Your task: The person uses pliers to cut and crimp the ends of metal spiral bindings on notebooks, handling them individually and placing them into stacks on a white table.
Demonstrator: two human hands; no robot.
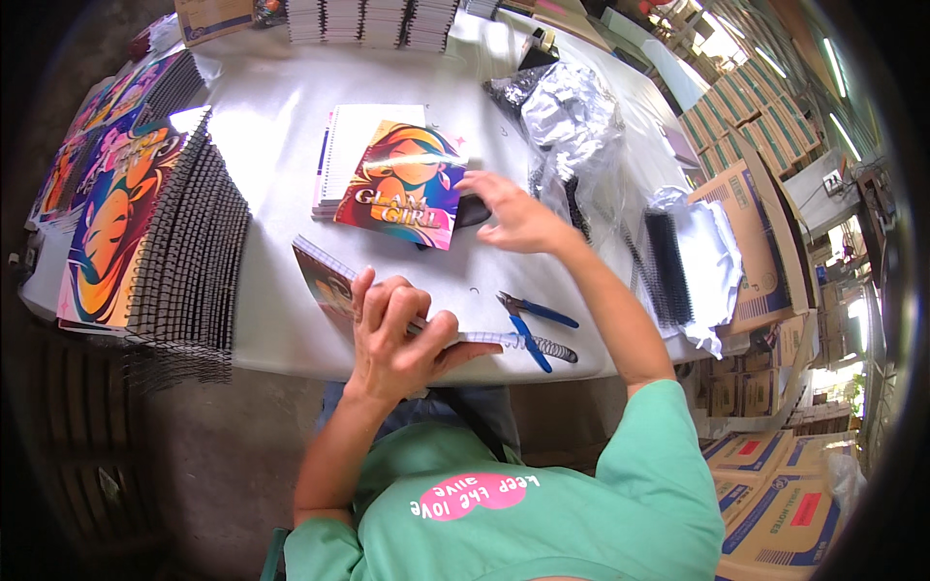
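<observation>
Our left hand (387, 334) grips a notebook (327, 289). Our right hand's (513, 215) fingers, parted and curled, reach the cover (402, 184) on the middle pile (336, 155). With 1 coil (555, 350) by blue-handled cutters (547, 313), binding looks unfinished here; the stacked notebooks (189, 237) leftward seem done, the pile waiting.

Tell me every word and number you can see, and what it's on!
I won't copy words, but writing shows here:
Notebook cover: big gold letters.
Green T-shirt: white letters on pink, upside down.
Lower-right cardboard boxes: print, some too small.
Left notebook stack: letters, blurred by glare.
White table: tiny marks, unreadable.
</observation>
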